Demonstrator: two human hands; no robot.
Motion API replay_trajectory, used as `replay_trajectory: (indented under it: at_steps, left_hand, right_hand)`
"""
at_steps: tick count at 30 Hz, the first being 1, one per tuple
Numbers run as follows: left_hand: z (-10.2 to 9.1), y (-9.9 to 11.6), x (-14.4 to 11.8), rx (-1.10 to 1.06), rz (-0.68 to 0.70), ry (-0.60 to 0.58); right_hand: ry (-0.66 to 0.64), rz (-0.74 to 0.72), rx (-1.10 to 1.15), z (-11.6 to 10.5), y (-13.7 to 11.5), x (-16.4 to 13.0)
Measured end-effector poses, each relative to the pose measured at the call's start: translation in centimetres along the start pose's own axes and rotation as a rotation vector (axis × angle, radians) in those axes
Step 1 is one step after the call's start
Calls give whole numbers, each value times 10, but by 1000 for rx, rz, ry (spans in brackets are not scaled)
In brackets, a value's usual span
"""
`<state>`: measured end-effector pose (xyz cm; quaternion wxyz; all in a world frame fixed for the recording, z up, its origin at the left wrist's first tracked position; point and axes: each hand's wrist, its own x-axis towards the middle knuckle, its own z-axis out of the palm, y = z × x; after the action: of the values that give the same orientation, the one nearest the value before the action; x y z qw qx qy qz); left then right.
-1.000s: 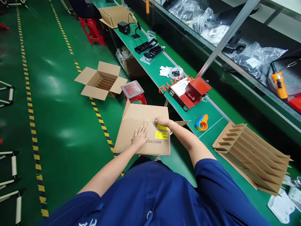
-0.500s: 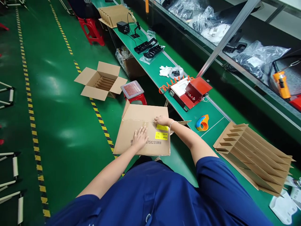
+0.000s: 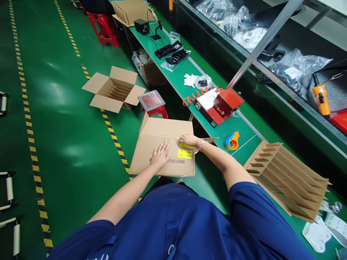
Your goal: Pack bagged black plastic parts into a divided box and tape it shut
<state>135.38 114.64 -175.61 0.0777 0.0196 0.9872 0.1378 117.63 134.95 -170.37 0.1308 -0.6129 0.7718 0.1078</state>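
brown box could tip if left hand and right hand, resting flat, clamped on nothing, press unevenly.

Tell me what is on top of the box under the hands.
On the box: the left hand, the right hand, two yellow labels and a printed line. The left hand covers the line's middle, the right hand part of the upper label. The box's inside is hidden.

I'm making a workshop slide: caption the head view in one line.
Left hand and right hand rest on a labelled carton beside a green workbench, an open box beyond.
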Motion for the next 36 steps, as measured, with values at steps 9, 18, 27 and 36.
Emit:
replay_trajectory:
  at_steps: [9,18,27,36]
  left_hand:
    - [4,0,-2,6,14,-2]
    - [4,1,-5,7,23,-1]
    - [3,-1,-7,-2,27,-9]
    - [3,-4,-10,0,31,-13]
  right_hand:
    - [29,2,-4,-2,-1,-19]
    - [53,46,-7,-4,-8,-47]
    - [76,149,19,-10,-19,-84]
    - [103,340,100,-28,-35,-92]
